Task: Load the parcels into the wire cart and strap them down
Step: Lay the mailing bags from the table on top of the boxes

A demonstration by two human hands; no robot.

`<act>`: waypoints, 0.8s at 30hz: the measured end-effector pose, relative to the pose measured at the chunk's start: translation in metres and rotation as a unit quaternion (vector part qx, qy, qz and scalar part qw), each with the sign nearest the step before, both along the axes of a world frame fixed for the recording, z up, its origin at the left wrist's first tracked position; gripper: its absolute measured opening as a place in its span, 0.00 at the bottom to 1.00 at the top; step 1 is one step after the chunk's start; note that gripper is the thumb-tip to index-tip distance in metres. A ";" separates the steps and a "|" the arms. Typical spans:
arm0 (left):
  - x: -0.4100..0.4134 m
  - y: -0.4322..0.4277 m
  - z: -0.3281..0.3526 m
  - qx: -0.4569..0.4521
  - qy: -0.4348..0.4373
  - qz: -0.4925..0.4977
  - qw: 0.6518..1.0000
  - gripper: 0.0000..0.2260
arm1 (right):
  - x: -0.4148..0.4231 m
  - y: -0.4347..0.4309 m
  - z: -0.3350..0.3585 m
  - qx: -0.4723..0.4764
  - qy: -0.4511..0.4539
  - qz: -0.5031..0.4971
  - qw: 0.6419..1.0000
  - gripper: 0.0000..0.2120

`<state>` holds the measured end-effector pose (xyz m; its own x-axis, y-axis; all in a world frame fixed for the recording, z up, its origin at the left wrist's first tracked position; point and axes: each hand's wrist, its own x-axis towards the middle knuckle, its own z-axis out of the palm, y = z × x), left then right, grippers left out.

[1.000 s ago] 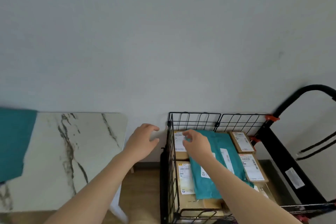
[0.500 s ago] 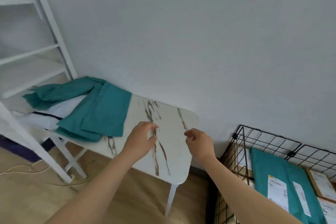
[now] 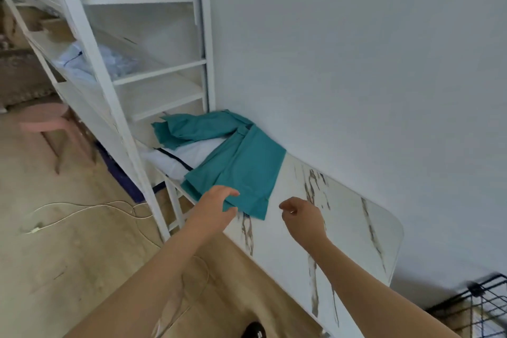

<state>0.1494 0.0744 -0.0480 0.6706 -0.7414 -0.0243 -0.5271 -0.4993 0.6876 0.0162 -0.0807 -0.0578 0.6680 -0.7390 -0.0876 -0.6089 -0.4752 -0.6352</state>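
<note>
I see the white shelving rack point(image 3: 131, 68), then the marble-patterned desk point(image 3: 356, 233) with teal mailer bags point(image 3: 241, 170) on it. The wire cart point(image 3: 482, 302) sits lower right. My left hand point(image 3: 214, 208) hovers at the bags' edge, grip spread, empty; my right hand point(image 3: 304, 217), grip loosely curled, holds nothing.

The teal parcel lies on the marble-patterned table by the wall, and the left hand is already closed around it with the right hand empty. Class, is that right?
Not quite. In the head view the left hand is open, fingers spread at the near edge of the teal parcel, not closed around it. The rest stands: the parcel lies on the marble-patterned table by the wall, and the right hand is empty.
</note>
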 end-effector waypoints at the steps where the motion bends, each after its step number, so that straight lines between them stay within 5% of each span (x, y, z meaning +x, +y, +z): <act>1: 0.012 -0.001 -0.002 0.006 -0.002 0.008 1.000 0.15 | 0.014 -0.005 -0.004 0.006 0.004 0.009 1.000 0.15; 10: 0.121 -0.054 -0.013 0.086 -0.006 0.014 0.996 0.16 | 0.120 -0.062 -0.051 0.118 0.074 0.025 0.990 0.15; 15: 0.148 -0.084 -0.025 0.109 0.027 -0.011 0.994 0.18 | 0.136 -0.085 -0.072 0.179 0.089 -0.058 0.978 0.20; 24: 0.192 -0.124 -0.034 0.203 0.119 -0.113 0.965 0.24 | 0.148 -0.102 -0.084 0.386 0.022 -0.275 0.880 0.15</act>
<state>0.3411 -0.0491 -0.0815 0.4334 -0.7645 -0.4771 -0.5053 -0.6445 0.5738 0.1637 -0.1830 -0.1416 0.2115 -0.6581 -0.7226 -0.6435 0.4628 -0.6097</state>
